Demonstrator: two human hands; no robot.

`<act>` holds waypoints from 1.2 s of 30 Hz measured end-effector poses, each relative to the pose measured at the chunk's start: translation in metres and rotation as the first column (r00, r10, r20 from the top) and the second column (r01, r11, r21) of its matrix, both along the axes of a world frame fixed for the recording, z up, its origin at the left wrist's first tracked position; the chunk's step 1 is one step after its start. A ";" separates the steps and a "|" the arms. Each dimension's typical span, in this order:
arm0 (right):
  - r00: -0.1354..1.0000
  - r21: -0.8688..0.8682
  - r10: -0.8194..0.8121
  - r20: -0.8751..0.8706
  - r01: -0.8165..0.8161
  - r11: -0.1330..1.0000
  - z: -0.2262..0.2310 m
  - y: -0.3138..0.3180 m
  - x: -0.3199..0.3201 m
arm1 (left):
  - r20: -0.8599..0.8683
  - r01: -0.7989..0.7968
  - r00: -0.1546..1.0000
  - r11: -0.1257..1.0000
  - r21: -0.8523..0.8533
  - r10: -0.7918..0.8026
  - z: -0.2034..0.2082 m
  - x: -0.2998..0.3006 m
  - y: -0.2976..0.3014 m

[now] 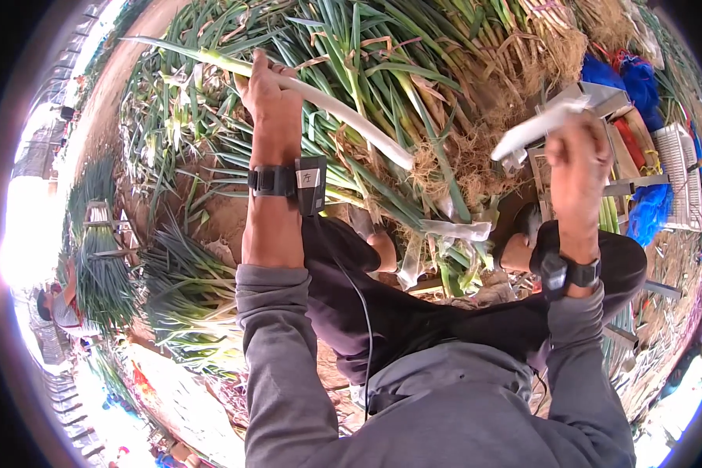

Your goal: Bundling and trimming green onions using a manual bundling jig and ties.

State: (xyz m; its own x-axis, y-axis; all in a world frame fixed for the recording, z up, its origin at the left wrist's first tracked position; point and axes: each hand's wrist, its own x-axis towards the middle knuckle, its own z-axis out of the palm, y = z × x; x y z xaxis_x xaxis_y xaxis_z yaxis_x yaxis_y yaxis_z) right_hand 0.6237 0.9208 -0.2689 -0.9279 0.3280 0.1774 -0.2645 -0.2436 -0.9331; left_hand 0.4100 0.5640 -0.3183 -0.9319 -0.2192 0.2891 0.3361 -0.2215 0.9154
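Observation:
My left hand (271,92) is closed around a long green onion (355,121), gripping it near where the white stalk turns to green leaf. The stalk slants down to the right, its white end just above a tangle of roots. Off to the right, my right hand (579,152) is blurred by motion. Its fingers are closed on a long, pale white piece (526,134) pointing left; whether this is peeled onion skin or something else is unclear. Below both hands lies a large heap of green onions (359,58), with dry brown roots (476,132) on its right side.
Peeled whitish skins (456,230) lie between my feet. To the right stand a white plastic crate (677,175) and blue plastic (649,214). Bundled green onions (105,265) stand at the left, near another person (66,308). More onions (191,288) lie beside my left arm.

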 end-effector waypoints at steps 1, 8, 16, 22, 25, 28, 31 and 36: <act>0.990 0.401 -0.058 0.125 0.003 0.916 -0.002 -0.007 -0.003 | 0.045 -0.005 0.999 0.989 0.151 -0.002 0.003 -0.007 -0.024; 0.996 0.853 0.089 -0.012 -0.036 0.520 -0.038 -0.100 -0.019 | 0.191 -0.080 0.981 0.807 0.585 -0.041 0.037 0.009 0.021; 0.980 0.851 0.190 -0.063 -0.047 0.523 -0.050 -0.127 -0.031 | 0.172 -0.120 0.985 0.822 0.557 0.026 0.038 0.005 0.016; 0.988 0.914 0.151 -0.029 -0.034 0.403 -0.053 -0.126 -0.036 | 0.087 -0.116 0.993 0.799 0.589 0.080 0.039 0.010 0.013; 0.991 0.957 0.078 -0.111 0.085 0.276 -0.063 -0.132 -0.036 | 0.145 -0.203 0.978 0.838 0.506 0.149 0.043 0.019 0.022; 0.983 0.892 0.115 -0.141 0.075 0.446 -0.068 -0.136 -0.038 | 0.063 -0.169 0.985 0.865 0.473 0.158 0.042 0.018 0.013; 0.984 0.766 0.173 -0.038 -0.082 0.638 -0.062 -0.141 -0.037 | 0.078 -0.151 0.989 0.846 0.511 0.129 0.041 0.014 0.001; 0.960 0.679 0.244 0.135 -0.269 0.683 -0.060 -0.133 -0.044 | 0.105 -0.131 0.991 0.815 0.565 0.086 0.037 0.011 0.003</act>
